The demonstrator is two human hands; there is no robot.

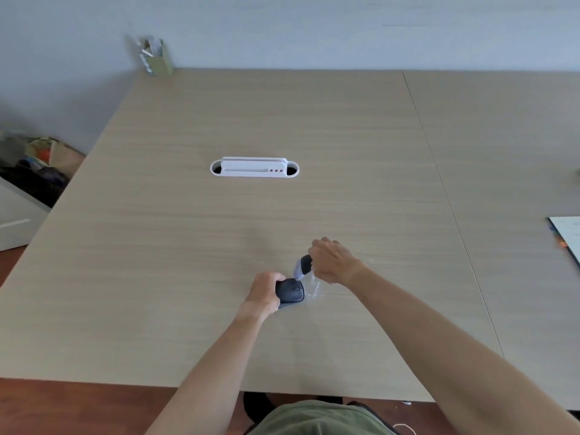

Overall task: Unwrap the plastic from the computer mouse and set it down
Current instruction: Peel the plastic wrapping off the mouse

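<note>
A black computer mouse (292,291) rests on the light wooden table (219,240), a little in from the near edge. My left hand (264,291) grips its left side. My right hand (329,262) is just beyond and to the right of the mouse, closed on clear plastic wrap (303,265) that looks dark and bunched where I hold it. More of the clear plastic (314,287) trails down onto the table beside the mouse's right side. The top of the mouse shows bare, with its buttons and wheel visible.
A white cable port (254,168) is set into the table's middle. A green pen holder (157,58) stands at the far left corner. A paper pad (568,237) lies at the right edge. Bags (34,164) sit on the floor to the left.
</note>
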